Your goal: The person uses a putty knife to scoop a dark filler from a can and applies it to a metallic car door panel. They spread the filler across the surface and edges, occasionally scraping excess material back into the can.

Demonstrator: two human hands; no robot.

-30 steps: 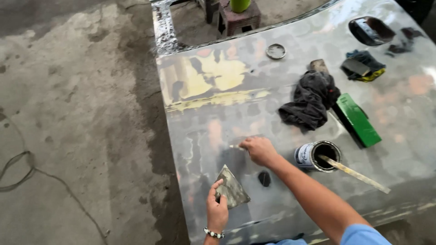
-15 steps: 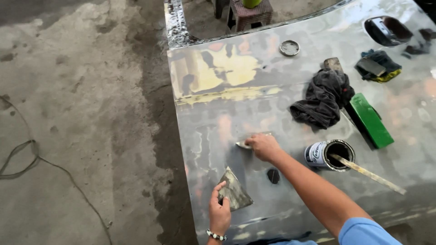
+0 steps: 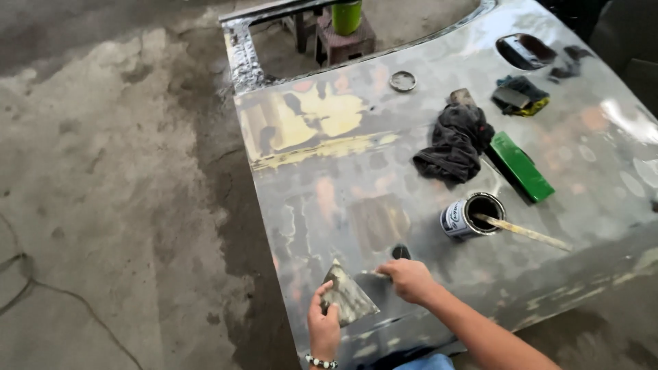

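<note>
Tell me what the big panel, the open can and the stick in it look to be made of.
Panel: bare sanded metal, judging by its mirror-like grey sheen, with yellowish filler or primer patches. Open can: apparently thin metal, with a shiny rim and dark inside. Stick: probably wood, pale and flat, though smears leave that uncertain.

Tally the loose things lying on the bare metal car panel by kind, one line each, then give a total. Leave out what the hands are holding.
Open can with a stir stick: 1
Round lid: 1
Green block: 1
Dark rags: 2, one large, one by the handle hole
Small dark blob near the right hand: 1
Total: 6
</note>
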